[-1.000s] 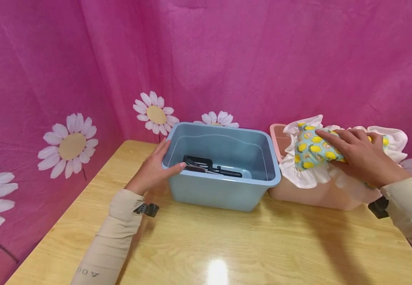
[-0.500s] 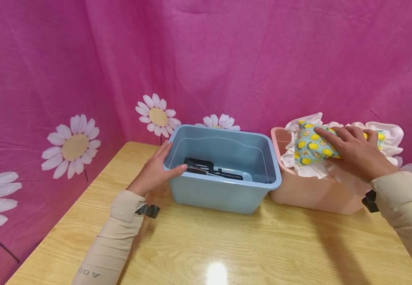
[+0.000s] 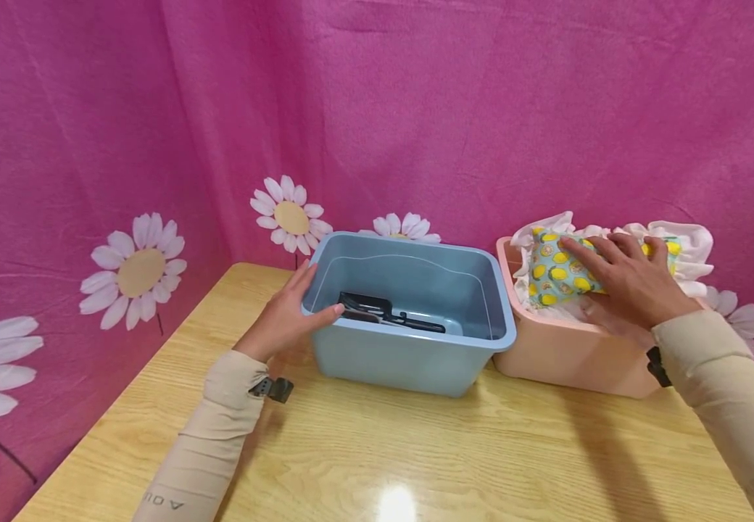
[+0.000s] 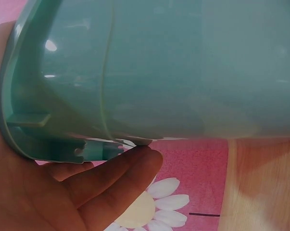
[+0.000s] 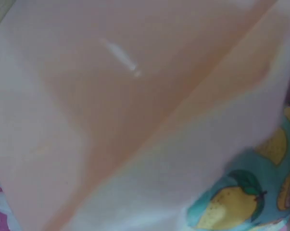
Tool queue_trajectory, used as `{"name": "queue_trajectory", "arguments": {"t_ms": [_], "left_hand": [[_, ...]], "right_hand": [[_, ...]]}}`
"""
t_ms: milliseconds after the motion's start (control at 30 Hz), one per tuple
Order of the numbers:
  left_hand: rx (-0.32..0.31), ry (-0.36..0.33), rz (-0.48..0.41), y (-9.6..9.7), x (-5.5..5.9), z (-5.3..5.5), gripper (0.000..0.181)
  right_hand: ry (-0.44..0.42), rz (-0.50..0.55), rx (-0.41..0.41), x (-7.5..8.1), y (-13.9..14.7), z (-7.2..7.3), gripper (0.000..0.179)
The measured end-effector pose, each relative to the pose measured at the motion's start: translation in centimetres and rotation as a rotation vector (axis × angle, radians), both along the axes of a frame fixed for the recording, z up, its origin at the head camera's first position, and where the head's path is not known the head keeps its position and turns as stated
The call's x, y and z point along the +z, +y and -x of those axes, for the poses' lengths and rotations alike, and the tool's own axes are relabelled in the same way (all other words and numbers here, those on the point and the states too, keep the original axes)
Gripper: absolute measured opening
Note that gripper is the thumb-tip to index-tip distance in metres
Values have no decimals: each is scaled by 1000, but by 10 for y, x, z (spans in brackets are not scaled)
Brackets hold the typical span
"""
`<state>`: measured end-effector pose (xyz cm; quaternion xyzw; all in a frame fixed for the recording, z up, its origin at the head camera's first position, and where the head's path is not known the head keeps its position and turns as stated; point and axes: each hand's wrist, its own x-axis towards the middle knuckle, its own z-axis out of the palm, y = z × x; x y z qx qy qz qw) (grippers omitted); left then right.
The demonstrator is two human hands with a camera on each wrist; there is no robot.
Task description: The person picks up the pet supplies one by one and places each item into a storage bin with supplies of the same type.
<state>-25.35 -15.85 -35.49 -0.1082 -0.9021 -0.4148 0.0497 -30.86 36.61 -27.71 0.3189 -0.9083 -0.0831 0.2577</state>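
Observation:
In the head view my left hand (image 3: 282, 315) touches the near left corner of the blue plastic bin (image 3: 409, 362), thumb along the front rim. The left wrist view shows its fingers (image 4: 120, 178) nearly straight against the outside, below the rim. My right hand (image 3: 631, 279) holds a bunched lemon-print cloth (image 3: 556, 272) with white frills (image 3: 684, 243) at the mouth of the pink bin (image 3: 566, 355). In the right wrist view the lemon print (image 5: 226, 207) shows at lower right beside pale fabric; most of that hand is out of frame.
Black utensils (image 3: 416, 321), one with a hooked handle, lie inside the blue bin. Both bins stand side by side on a wooden table (image 3: 364, 449). Behind them hangs a magenta curtain (image 3: 416, 109) with white daisies.
My right hand has moved left and a little down with the lemon-print cloth. The frills that hung over the pink bin's front now lie inside its rim. My left hand stays at its corner.

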Motion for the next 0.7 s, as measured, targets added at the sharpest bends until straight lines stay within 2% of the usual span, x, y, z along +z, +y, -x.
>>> {"name": "queue_trajectory", "arguments": {"t_ms": [233, 700], "left_hand": [[-4, 9, 2, 1, 3, 1, 102], [-1, 10, 16, 0, 0, 1, 101]], "right_hand": [[-29, 24, -5, -9, -1, 8, 107], [-194, 60, -112, -27, -6, 20, 106]]}}
